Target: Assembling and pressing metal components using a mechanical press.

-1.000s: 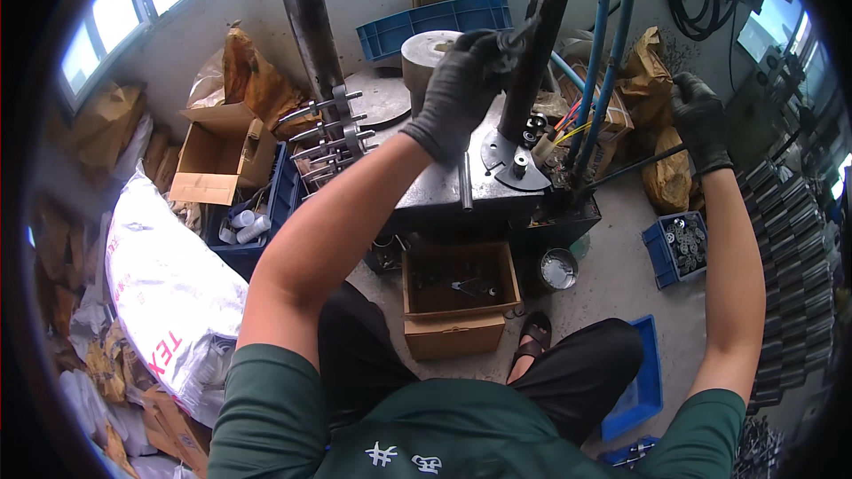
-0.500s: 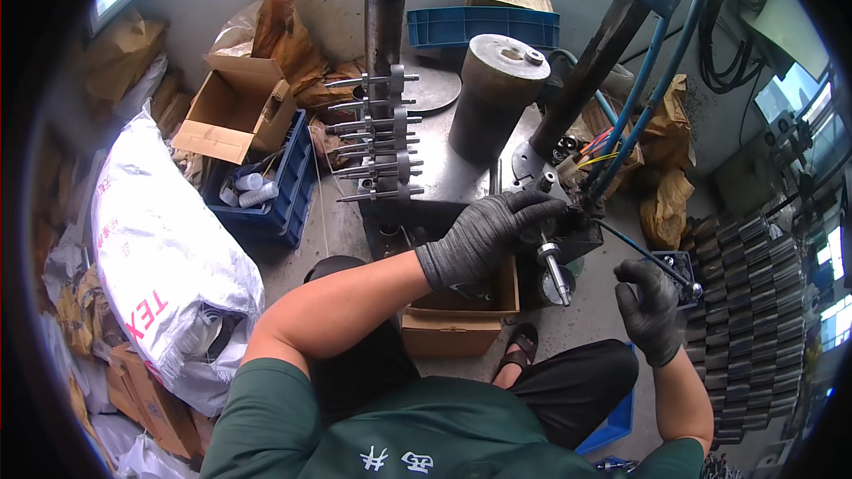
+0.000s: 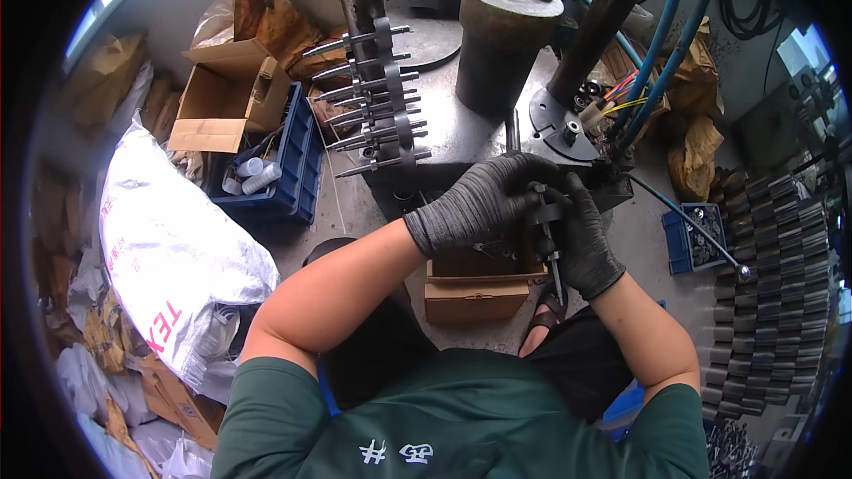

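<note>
In front of the metal worktable [image 3: 441, 136], the left gloved hand [image 3: 493, 202] and right gloved hand [image 3: 584, 244] both grasp a flanged steel shaft [image 3: 548, 229] between their fingers; similar shafts [image 3: 397, 89] line the worktable's left side.

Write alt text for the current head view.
A dark-gloved left grip holds a slender metal shaft with a disc, the gloved right grip close beside it and an open cardboard box below. Beyond, a row of similar shafts lines the left of a metal table; right of them stands a thick cylinder.
</note>
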The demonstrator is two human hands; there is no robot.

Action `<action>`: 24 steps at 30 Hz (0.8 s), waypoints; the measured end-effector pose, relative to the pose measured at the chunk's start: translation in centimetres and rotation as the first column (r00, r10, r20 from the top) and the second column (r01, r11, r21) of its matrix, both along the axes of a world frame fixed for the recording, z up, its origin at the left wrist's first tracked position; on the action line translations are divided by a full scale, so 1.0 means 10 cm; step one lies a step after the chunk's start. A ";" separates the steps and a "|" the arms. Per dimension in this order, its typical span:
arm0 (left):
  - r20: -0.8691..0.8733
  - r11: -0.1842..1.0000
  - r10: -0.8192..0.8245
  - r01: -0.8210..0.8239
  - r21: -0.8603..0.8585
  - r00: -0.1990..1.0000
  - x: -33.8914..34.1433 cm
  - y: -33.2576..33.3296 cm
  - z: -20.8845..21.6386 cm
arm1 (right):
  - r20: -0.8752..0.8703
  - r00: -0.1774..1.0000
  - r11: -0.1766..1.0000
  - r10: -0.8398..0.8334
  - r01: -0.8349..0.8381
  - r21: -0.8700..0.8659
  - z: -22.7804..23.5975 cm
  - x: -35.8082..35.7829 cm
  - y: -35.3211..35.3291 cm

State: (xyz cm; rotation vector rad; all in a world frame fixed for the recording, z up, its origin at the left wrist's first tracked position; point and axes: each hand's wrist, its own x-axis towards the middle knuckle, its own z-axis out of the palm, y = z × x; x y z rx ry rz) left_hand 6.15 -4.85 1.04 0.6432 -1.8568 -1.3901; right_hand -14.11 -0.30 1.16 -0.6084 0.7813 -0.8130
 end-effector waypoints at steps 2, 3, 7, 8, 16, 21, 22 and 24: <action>0.036 0.986 -0.053 0.046 0.161 0.998 0.05 -0.04 0.04 | -0.142 0.975 0.983 -0.172 0.180 0.042 -0.04 0.11 0.04; 0.058 0.950 -0.097 0.075 0.304 0.994 0.06 -0.05 0.08 | -0.126 0.978 0.986 -0.165 0.165 -0.008 -0.04 0.12 0.05; 0.088 0.993 -0.044 0.034 0.116 0.995 0.06 -0.15 -0.03 | -0.074 0.985 0.987 -0.155 0.152 -0.042 -0.07 0.16 0.02; 0.092 0.992 -0.054 0.042 0.123 0.994 0.05 -0.15 -0.03 | -0.078 0.974 0.977 -0.211 0.209 -0.030 -0.04 0.20 0.02; 0.193 0.871 0.392 -0.295 -0.393 0.899 0.16 -0.15 -0.08 | 0.031 0.992 0.898 -0.126 0.127 -0.420 -0.10 -0.22 0.00; 0.174 0.914 0.373 -0.329 -0.238 0.911 0.13 -0.15 0.01 | -0.169 0.965 0.886 -0.200 0.104 -0.453 0.00 -0.27 0.12; 0.177 0.909 0.386 -0.341 -0.240 0.905 0.10 -0.13 0.02 | -0.173 0.958 0.883 -0.227 0.128 -0.452 0.00 -0.26 0.14; 0.049 0.953 0.299 -0.295 -0.066 0.953 0.01 -0.05 0.01 | -0.208 0.933 0.870 -0.294 0.172 -0.461 0.01 -0.23 0.16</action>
